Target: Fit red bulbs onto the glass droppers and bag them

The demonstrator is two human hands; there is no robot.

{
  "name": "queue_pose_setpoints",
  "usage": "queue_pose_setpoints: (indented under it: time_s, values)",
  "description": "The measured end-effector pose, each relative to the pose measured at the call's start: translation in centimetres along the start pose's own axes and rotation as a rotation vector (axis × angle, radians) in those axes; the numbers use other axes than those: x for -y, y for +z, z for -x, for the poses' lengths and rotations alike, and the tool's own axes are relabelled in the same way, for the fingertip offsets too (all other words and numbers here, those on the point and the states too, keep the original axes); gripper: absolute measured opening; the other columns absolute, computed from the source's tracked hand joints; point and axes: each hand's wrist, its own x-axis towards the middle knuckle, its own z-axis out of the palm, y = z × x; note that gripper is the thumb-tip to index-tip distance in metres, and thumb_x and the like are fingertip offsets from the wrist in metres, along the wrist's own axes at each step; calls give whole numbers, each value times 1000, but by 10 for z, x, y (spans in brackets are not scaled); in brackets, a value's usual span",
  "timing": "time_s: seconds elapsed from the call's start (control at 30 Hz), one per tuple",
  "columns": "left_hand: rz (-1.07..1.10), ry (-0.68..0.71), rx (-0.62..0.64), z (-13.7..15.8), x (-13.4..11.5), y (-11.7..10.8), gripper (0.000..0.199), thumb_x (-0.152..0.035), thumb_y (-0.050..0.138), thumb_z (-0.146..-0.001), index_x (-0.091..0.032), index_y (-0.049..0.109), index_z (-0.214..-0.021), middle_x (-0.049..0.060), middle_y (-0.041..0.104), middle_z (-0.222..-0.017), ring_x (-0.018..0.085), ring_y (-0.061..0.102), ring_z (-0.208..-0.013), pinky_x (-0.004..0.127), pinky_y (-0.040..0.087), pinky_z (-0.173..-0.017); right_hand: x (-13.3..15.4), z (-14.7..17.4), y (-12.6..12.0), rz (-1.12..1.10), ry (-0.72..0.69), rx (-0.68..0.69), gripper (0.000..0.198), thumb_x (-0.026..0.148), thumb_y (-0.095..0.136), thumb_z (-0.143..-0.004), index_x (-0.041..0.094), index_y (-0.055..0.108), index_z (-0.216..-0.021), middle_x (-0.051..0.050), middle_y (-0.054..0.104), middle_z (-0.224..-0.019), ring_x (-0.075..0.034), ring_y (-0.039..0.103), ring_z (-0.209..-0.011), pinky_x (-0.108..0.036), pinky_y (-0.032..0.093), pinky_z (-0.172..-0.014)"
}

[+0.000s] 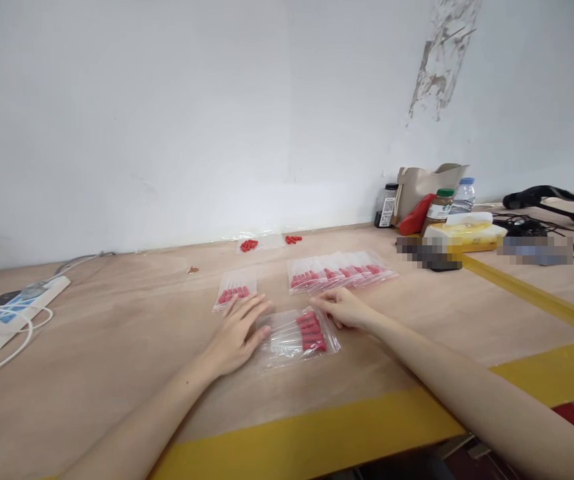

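Note:
In front of me a clear zip bag lies flat on the table, holding several thin clear droppers with red rubber bulbs. My left hand rests at its left side, fingers stretched and slightly spread, the thumb at the bag's edge. At the bag's upper right corner, my right hand has its thumb and fingers pinched together on the plastic edge. Just beyond my left fingers sits another bag of red-bulbed droppers. A fanned row of similar filled bags lies past my right hand.
Loose red bulbs lie near the wall on clear plastic. To the right stand a jar with a green lid, a bottle, a tissue pack and a dark bottle. White cables lie left. Yellow tape lines the front edge.

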Motion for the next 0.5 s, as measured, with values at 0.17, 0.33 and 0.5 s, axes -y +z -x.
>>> queue_pose_setpoints:
  time_s: [0.17,0.33,0.5]
  values:
    - [-127,-178,66,-3,38,5,46,-45,30,-88,-26,34,-130,4,33,-137,23,22,-128,48,15,-103,1,2,8,-36,-86,65,24,35,61,-68,16,47,-66,8,46,-47,-3,38,-36,-15,27,-33]
    - [-113,-316,161,0,47,9,52,-52,26,-86,-26,31,-132,5,28,-139,26,21,-128,46,24,-99,15,11,-2,-205,-128,62,22,37,51,-78,19,40,-70,10,43,-43,-4,35,-31,-15,27,-30]
    - [-201,-404,113,5,35,9,50,-49,32,-85,-25,38,-128,7,34,-136,29,27,-125,47,24,-98,28,-1,5,-395,-65,-167,16,23,44,-83,20,35,-70,6,50,-50,-8,49,-41,-17,42,-37]
